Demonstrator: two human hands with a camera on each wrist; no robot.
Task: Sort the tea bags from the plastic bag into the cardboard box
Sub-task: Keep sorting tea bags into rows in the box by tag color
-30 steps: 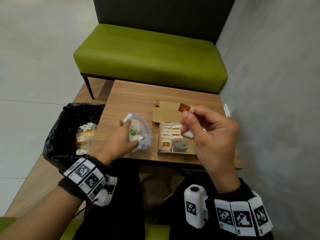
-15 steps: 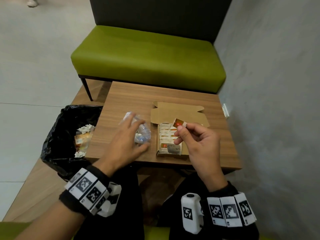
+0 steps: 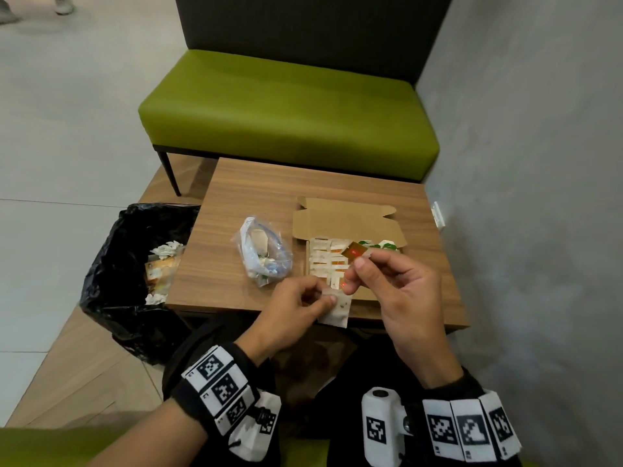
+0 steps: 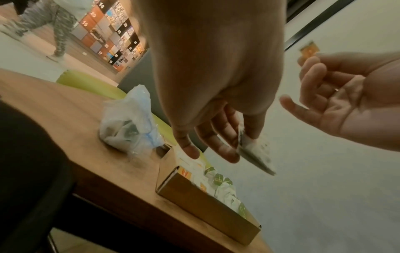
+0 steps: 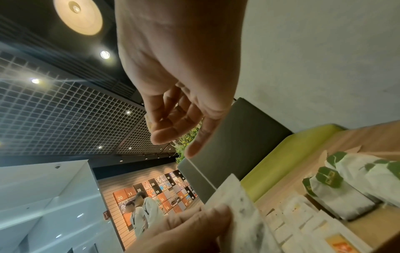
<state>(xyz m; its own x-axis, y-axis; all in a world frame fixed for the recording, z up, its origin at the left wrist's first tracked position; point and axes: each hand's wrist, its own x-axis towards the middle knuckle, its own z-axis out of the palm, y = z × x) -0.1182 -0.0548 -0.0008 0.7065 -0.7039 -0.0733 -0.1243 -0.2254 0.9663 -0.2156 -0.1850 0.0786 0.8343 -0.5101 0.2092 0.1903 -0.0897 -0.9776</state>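
Over a wooden table (image 3: 256, 183), the left hand (image 3: 290, 311) pinches a tea bag (image 3: 337, 310) hanging lengthwise downward; the right hand (image 3: 394, 291) pinches its orange tag (image 3: 354, 252) above the cardboard box (image 3: 347, 220).

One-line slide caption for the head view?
Left hand pinches a tea bag; right hand pinches its tag above the cardboard box.

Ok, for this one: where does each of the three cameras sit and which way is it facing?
Head: on the head, facing down at the table, cardboard box, both hands and wristbands.
Left wrist: on the left wrist, facing along the left hand pinching a tea bag.
Right wrist: on the right wrist, tilted up along the right hand toward the ceiling.
All share the tea bag and box.
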